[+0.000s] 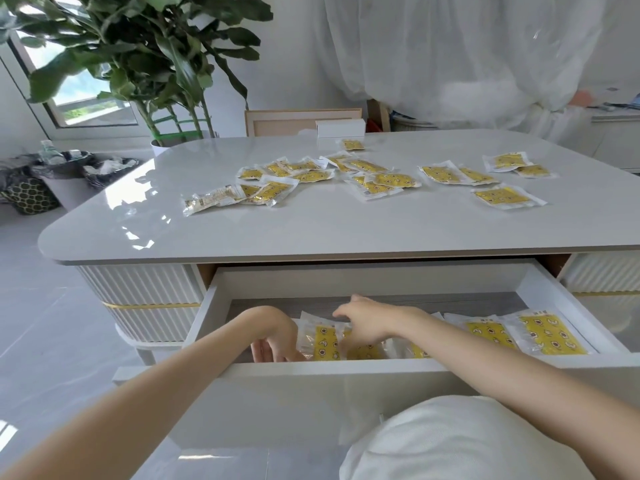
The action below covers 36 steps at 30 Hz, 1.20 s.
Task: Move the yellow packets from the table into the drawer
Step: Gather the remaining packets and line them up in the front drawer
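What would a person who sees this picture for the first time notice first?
First, the many yellow packets scattered over the far half of the glossy white table. Next, the open drawer below the table's near edge, where both hands, left and right, reach among packets already lying inside. A large leafy plant stands behind the table's far left corner.

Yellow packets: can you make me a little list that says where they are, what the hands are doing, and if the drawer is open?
drawer: open, pulled out under the table
yellow packets in drawer: several, lying flat
yellow packets on table: many, scattered
left hand: inside drawer, on the packets
right hand: inside drawer, on the packets
job: not finished
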Motion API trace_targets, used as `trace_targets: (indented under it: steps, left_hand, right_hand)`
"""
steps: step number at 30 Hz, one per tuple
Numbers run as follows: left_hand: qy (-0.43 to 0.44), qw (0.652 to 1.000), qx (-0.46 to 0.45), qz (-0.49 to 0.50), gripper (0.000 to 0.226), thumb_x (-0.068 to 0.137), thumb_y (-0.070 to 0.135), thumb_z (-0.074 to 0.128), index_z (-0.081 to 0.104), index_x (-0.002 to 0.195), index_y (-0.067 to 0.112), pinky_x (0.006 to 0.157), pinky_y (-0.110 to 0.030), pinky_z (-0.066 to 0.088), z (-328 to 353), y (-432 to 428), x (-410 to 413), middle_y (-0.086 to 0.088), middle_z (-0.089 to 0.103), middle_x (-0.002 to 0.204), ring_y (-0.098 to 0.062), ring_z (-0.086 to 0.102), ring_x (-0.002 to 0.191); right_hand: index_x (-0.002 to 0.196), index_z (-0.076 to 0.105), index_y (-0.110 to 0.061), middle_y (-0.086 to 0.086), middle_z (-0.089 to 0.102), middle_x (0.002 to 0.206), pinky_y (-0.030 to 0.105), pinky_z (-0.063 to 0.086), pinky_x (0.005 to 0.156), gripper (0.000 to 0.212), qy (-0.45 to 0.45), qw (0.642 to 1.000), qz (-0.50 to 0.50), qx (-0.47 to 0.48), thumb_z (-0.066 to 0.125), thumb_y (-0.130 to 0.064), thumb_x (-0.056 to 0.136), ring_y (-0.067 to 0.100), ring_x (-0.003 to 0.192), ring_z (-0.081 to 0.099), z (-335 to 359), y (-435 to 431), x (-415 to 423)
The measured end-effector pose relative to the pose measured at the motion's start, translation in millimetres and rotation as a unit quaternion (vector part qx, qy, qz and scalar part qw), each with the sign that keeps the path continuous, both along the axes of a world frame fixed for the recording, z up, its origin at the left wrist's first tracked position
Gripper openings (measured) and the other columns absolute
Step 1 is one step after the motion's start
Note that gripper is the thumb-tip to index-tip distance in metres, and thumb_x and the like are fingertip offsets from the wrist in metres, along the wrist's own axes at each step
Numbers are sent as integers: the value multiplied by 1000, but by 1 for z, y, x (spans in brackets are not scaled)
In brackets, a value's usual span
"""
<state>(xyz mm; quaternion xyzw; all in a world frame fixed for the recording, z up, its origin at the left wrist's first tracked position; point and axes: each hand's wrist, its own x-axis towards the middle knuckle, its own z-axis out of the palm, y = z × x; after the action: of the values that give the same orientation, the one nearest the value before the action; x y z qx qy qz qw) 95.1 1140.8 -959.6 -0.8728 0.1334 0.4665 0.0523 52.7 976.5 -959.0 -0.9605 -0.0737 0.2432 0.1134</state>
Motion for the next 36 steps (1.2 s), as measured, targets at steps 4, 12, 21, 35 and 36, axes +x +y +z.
trace_targets:
  steps: [4,12,21,35,36]
  left_hand:
    - [0,1000,-20,-3,45,96,40,50,59,125,6,87,-26,52,1,3,0,-6,63,125,-16,61,90]
    - [93,994,-60,-2,43,89,44,60,66,116,10,95,-30,52,11,14,21,-3,68,119,-17,64,110]
    - [135,990,-38,-5,61,88,60,48,66,115,8,92,-27,52,-1,5,42,-4,69,115,-14,65,108]
    - [30,998,-55,-25,56,91,59,43,64,117,14,90,-28,52,12,14,37,3,71,112,-14,66,103]
    - [12,998,-54,-30,54,93,57,41,62,118,14,90,-29,51,16,16,36,3,70,113,-16,65,104]
  right_hand:
    - [145,37,-11,12,44,140,47,38,105,82,4,999,29,-40,68,-51,80,29,134,27,1,10,13]
    - [133,48,-21,1,47,139,38,48,98,63,53,998,-7,22,77,-24,78,23,124,49,-6,-4,28]
    - [134,51,-31,-3,52,135,34,51,92,64,80,990,-37,109,78,-25,77,20,115,55,-17,-12,35]
    - [144,40,-19,2,46,146,38,42,106,56,35,999,31,18,61,-30,92,22,130,47,12,1,21]
    - [143,41,-20,2,47,145,39,43,105,54,34,999,40,13,59,-30,93,22,128,48,18,4,18]
